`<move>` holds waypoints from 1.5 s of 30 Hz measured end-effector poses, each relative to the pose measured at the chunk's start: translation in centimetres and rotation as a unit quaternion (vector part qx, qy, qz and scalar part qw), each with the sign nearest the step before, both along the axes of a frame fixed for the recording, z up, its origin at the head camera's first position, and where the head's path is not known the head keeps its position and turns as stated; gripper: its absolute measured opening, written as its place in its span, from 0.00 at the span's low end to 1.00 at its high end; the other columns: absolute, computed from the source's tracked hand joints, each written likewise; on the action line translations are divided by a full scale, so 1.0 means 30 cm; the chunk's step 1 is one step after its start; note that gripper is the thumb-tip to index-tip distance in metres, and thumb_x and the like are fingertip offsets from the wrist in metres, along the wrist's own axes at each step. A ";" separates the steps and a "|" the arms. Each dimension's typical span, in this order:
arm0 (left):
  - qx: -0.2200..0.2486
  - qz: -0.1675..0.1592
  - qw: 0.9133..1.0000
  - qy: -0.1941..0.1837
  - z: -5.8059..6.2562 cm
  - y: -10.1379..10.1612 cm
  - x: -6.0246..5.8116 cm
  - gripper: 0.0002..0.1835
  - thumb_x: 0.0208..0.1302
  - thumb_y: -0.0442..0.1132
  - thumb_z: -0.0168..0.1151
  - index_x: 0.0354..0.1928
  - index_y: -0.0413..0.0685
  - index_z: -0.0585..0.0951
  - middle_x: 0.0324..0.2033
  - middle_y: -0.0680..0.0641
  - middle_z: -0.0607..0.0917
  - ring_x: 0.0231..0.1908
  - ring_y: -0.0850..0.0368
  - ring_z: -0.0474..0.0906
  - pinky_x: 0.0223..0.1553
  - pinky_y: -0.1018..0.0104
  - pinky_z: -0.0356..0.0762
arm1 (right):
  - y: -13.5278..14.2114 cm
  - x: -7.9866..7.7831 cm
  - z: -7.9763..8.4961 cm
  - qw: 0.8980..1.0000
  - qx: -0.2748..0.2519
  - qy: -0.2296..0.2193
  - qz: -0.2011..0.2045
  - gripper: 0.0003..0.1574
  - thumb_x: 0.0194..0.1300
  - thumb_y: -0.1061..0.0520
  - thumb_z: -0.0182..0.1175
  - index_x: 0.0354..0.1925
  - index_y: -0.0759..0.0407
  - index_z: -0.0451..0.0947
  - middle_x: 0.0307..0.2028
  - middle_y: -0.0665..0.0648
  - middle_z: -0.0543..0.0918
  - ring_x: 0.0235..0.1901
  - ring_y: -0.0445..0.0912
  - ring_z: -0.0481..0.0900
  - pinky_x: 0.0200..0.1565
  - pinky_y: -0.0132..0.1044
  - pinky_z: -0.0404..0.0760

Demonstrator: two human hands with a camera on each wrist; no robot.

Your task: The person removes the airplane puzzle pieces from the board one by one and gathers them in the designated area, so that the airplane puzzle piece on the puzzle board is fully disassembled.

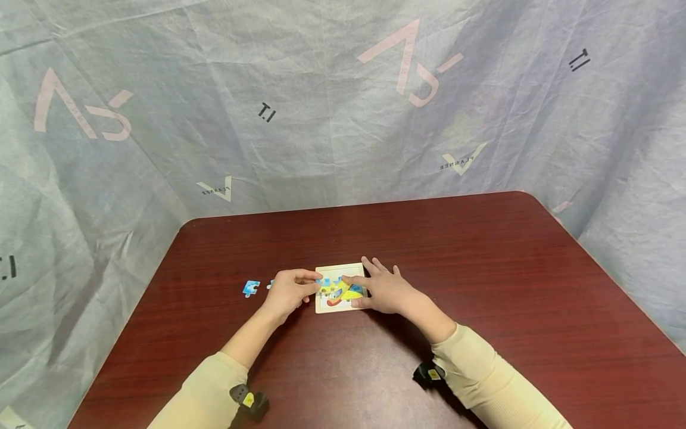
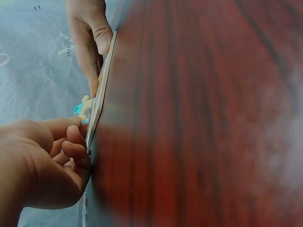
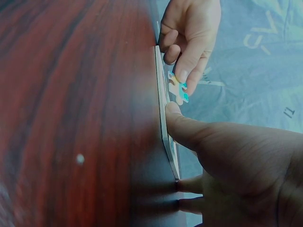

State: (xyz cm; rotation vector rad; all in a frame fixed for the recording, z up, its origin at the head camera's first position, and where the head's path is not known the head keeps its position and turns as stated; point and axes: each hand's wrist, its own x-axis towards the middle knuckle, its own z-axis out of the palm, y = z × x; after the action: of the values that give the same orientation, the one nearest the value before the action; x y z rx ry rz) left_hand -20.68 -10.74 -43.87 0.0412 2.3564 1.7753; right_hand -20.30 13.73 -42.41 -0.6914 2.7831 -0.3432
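Note:
A small wooden-framed jigsaw puzzle (image 1: 328,310) lies flat on the table, with a yellow, blue and red picture partly filling its tray. My left hand (image 1: 288,294) is at the frame's left side and pinches a yellow and blue puzzle piece (image 3: 178,89) between thumb and forefinger. In the right wrist view that piece is tilted up over the board. From the right, my right hand (image 1: 387,290) rests on the puzzle with fingers spread, its thumb (image 3: 173,109) on the board and other fingertips around the far right corner.
A loose blue puzzle piece (image 1: 250,288) lies on the dark red table (image 1: 343,363) left of my left hand. Another blue piece (image 1: 270,285) is mostly hidden behind that hand. A grey printed cloth (image 1: 321,143) hangs behind the table and along its sides.

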 end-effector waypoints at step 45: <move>-0.038 0.023 0.999 -0.012 0.003 -0.115 0.035 0.10 0.64 0.33 0.69 0.46 0.43 0.89 0.34 0.49 0.86 0.22 0.57 0.71 0.21 0.70 0.66 | 0.003 0.002 0.000 1.000 -0.012 0.001 0.004 0.38 0.70 0.37 0.61 0.75 0.34 0.64 0.78 0.67 0.48 0.76 0.64 0.45 0.67 0.73 0.50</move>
State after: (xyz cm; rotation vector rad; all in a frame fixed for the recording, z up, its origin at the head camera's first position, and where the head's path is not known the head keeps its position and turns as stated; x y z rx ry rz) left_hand -19.62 -14.20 -43.79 -0.0460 2.4234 1.6956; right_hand -20.24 13.83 -42.40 -0.7093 2.7806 -0.3755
